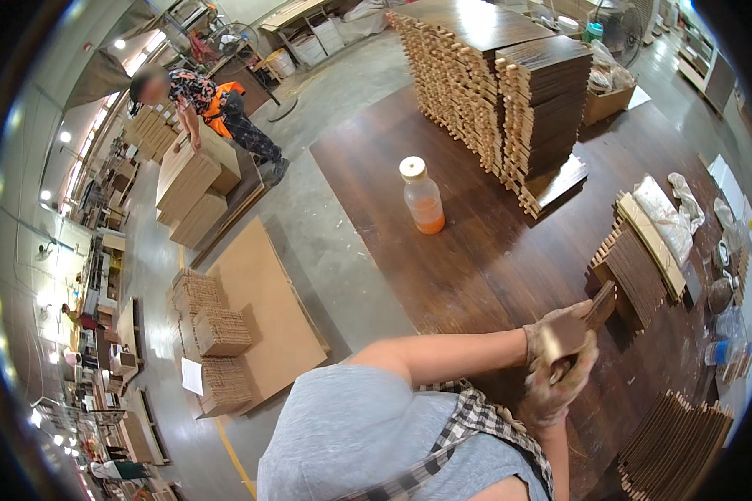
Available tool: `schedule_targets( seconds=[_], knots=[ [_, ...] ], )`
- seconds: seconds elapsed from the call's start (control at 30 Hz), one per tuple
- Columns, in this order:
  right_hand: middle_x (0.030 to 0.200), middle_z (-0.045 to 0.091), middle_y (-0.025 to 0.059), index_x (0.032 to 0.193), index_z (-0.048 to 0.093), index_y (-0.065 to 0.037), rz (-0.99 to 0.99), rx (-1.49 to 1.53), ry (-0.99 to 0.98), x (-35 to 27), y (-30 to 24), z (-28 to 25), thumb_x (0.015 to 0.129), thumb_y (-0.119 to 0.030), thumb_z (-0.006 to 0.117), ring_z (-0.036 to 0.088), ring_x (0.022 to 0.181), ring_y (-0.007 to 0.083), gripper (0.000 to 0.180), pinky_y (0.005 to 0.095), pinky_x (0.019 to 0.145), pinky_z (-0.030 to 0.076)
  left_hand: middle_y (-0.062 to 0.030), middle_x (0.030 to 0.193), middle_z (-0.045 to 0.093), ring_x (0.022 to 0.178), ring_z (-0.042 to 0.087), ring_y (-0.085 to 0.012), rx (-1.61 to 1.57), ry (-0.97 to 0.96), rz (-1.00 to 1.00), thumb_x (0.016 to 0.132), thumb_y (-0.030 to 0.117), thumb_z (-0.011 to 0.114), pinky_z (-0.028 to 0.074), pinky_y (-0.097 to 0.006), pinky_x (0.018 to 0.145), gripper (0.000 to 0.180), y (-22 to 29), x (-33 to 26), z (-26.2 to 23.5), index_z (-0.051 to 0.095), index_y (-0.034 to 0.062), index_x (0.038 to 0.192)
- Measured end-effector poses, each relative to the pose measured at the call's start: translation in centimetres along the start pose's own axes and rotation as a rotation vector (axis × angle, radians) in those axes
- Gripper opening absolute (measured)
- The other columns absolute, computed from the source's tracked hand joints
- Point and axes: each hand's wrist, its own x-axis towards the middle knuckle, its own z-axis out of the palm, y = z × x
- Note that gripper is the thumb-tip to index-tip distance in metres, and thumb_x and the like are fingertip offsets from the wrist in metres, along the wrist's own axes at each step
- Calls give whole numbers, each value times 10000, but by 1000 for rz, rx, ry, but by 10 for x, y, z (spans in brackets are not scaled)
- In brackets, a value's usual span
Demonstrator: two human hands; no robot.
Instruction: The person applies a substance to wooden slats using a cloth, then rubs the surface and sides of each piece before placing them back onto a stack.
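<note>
Gripping one thin dark brown wood slat [600, 305] with both gloved hands, left hand [560, 334] and right hand [560, 386] fingers wrapped tight around it, above the table [443, 267].

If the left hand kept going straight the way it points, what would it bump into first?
Probably the row of thin wooden slats standing on edge just beyond the left hand, which points up and right holding a small wooden piece. Depth is hard to judge.

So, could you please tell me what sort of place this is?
Probably a woodworking factory floor: tall stacks of dark wood pieces on a big worktable, piles of boards on the concrete floor, and gloved hands handling a small panel.
</note>
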Motion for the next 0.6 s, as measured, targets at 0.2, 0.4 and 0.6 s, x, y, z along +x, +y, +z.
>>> schedule_targets(
  seconds=[0.2,0.4,0.6],
  knots=[
    [1242,538,155,1455,330,-7,207,434,297,-2,22,-29,921,-158,606,590,981,209,620,345,780,533,-28,971,650,771,623,-139,616,622,273,1040,507,414,536,-288,668,471,-1,6,53,583,122,1252],
    [1504,352,204,1523,203,21,136,75,58,9,-5,-15,944,-135,554,409,1348,301,694,431,1117,352,-52,991,693,831,671,-150,186,340,317,1006,500,511,587,-297,760,459,-21,16,41,633,91,1177],
    [1372,502,140,1507,333,-57,380,973,196,-36,54,-48,951,-196,607,592,1030,242,635,353,752,558,-31,960,688,816,671,-159,534,762,367,1039,511,412,584,-301,688,495,-20,7,66,612,91,1206]
  ],
)
